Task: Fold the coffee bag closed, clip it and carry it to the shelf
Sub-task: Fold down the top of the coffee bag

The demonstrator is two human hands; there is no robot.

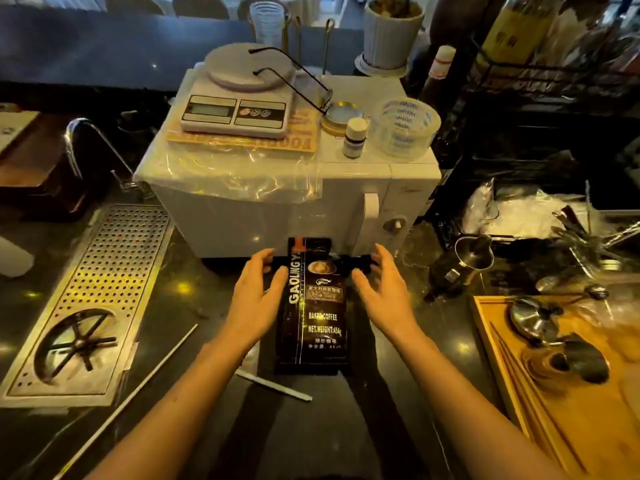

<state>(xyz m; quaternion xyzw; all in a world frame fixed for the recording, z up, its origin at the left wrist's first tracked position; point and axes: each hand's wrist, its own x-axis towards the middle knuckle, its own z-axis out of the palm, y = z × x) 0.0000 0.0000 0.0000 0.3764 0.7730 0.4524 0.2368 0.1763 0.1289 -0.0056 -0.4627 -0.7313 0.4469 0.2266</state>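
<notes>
At the bottom of the frame, two bare forearms reach forward over a dark surface (194, 299), converging on a black coffee bag (313, 313) that lies flat, label up, at centre. The left hand (254, 299) rests against the bag's left edge, its fingers (263, 259) spread and loosely curled, gripping nothing firmly. The right hand (382, 294) hovers just beside the bag's right edge, fingers (382, 254) open and released, near a black bar (360, 261) that runs across the bag's upper part and looks like a clip, though the dim light leaves that uncertain. The bag's top pokes up past this bar and does not look tightly folded down. By that reading the closing is under way or just finished, and the carry to the shelf is yet to come; no shelf can be picked out with confidence. Just beyond the bag stands a white appliance (287, 188), with a kitchen scale (235, 112) on top of it at upper centre. A perforated metal drain tray (90, 306) lies at left, a wooden tray (561, 382) at lower right.
</notes>
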